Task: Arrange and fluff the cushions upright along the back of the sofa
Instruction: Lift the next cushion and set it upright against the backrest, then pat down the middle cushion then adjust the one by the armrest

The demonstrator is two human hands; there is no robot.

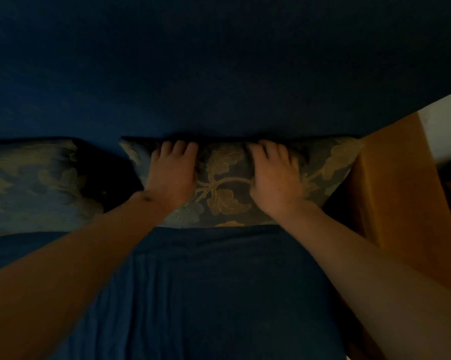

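1. The scene was dim. A dark blue sofa (219,294) filled most of the frame, its seat in the lower half and its back rising across the upper half.
2. A floral cushion (225,188), patterned with pale leaves on a dark ground, stood against the sofa back at the centre of the frame, its lower edge resting on the seat.
3. The left hand (171,172) lay on the left part of that cushion, palm down, its fingers (179,149) curled over the top edge, so the grip was closed on the cushion.
4. The right hand (273,178) lay on the right part of the same cushion, its fingers (268,152) likewise hooked over the top edge and gripping it.
5. Both bare forearms reached in from the lower corners of the frame.
6. A second floral cushion (34,183) leaned against the sofa back at the left edge of the frame, a dark gap between it and the first.
7. An orange-brown wooden panel (396,188) stood at the right of the frame, just beside the central cushion's right corner.
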